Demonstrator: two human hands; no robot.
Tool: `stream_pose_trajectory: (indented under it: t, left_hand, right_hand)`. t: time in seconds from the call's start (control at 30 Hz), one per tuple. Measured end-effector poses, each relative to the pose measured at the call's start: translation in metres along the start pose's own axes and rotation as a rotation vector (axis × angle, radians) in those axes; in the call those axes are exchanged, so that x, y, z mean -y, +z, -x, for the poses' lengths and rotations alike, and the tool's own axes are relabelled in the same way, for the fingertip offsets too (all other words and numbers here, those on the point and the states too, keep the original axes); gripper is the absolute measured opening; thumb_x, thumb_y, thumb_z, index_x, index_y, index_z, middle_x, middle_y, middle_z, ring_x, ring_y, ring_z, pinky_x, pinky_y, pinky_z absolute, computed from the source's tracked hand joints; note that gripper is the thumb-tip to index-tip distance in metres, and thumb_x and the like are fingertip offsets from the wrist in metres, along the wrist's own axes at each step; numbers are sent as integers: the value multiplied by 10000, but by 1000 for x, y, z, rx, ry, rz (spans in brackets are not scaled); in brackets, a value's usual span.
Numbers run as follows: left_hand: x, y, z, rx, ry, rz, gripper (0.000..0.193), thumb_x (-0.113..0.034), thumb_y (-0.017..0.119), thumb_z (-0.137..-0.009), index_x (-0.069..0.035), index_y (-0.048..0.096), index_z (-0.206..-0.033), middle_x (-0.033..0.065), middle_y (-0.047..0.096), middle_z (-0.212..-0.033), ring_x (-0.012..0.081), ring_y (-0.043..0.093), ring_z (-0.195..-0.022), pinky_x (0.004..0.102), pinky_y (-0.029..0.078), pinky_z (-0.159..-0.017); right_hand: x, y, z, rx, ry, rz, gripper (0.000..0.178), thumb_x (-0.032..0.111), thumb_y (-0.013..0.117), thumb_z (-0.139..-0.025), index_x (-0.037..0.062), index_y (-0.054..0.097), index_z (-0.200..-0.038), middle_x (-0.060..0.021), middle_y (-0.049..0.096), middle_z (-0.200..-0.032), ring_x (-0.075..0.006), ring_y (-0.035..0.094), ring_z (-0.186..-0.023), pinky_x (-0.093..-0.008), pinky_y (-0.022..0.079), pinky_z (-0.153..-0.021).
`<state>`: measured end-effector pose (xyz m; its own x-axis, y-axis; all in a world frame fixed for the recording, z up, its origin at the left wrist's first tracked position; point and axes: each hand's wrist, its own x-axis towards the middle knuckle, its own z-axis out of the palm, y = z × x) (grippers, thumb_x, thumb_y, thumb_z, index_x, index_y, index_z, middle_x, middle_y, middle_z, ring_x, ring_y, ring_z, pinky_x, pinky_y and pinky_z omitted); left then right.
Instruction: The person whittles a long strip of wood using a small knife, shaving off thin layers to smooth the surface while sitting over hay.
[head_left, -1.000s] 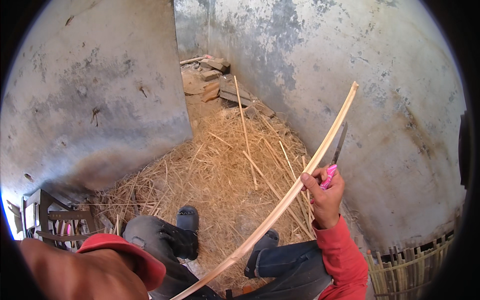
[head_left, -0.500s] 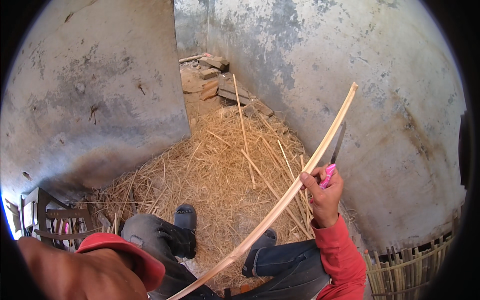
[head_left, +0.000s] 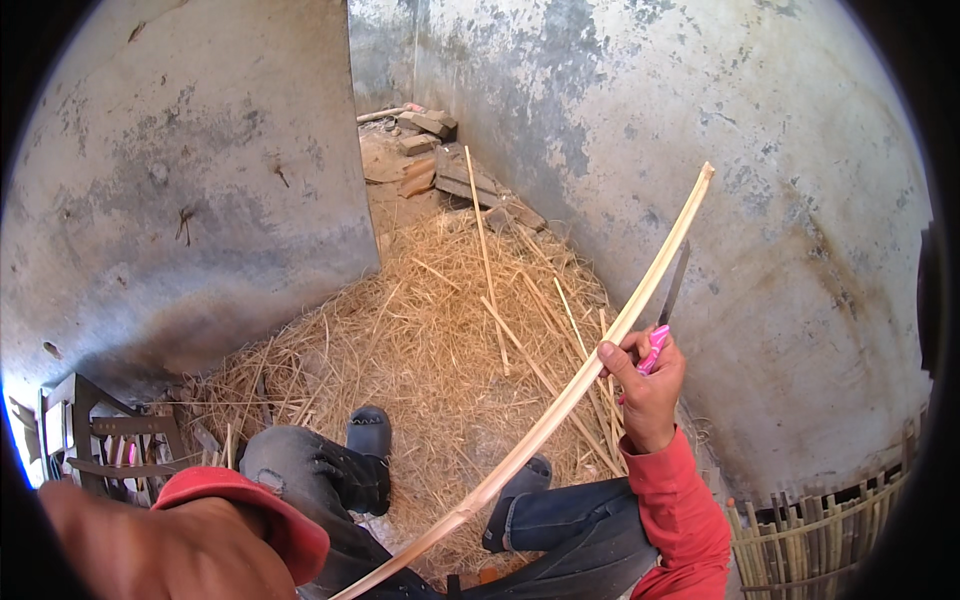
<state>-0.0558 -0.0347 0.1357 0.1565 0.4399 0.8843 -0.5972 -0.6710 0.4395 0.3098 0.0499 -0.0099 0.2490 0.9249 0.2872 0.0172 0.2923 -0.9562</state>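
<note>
My right hand (head_left: 648, 395), in a red sleeve, is closed round the pink handle of a knife (head_left: 673, 285). Its blade points up and away, close beside a long pale strip (head_left: 545, 425) that looks like split bamboo. The thumb of this hand presses on the same strip. From its far end before the wall, the strip runs down across my lap to the lower edge, where its near end is hidden. My left hand (head_left: 160, 548) looms large and blurred at the lower left by a red cuff; its fingers cannot be made out.
Shavings (head_left: 400, 330) cover the floor around my shoes, with several loose strips (head_left: 485, 250) on top. Bricks (head_left: 435, 125) lie in the far corner between worn walls (head_left: 700, 90). A dark wooden chair (head_left: 120, 430) stands left; a slatted bamboo piece (head_left: 815, 540) sits at lower right.
The strip has turned slightly in my right hand, its far end now looking narrower. Otherwise my hands and the knife have hardly moved.
</note>
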Motion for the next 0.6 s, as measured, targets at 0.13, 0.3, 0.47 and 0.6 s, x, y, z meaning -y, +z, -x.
stream_pose_trajectory:
  t: [0.13,0.3,0.47,0.6]
  left_hand:
    - [19,-2,3,-29,-112,24,392,-219,683,-924,31,630,-1220,124,709,-953,234,705,-769,347,536,-856]
    - [83,4,48,-34,-753,-204,350,-187,678,-937,28,635,-1211,118,716,-932,231,713,-746,345,538,-857]
    - [122,25,95,354,-1031,-515,545,-244,638,-1003,49,480,-1435,182,715,-1017,271,726,-790,375,567,-746]
    - [128,36,99,378,-1260,-354,451,-233,582,-1052,2,518,-1432,135,744,-844,233,746,-699,346,576,-634]
  right_hand:
    - [-3,-7,-1,-4,-18,5,363,-46,771,-880,81,431,-858,-91,659,-821,-150,693,-702,-276,583,-623]
    - [-4,-9,1,-9,-6,-40,349,-30,758,-898,81,432,-845,-92,666,-797,-154,695,-676,-279,586,-612]
    - [3,2,2,23,8,-64,342,-28,751,-904,78,433,-836,-94,662,-787,-146,691,-672,-283,588,-606]
    - [5,0,3,31,-10,-51,337,-32,744,-906,80,433,-837,-95,659,-791,-142,687,-672,-284,588,-602]
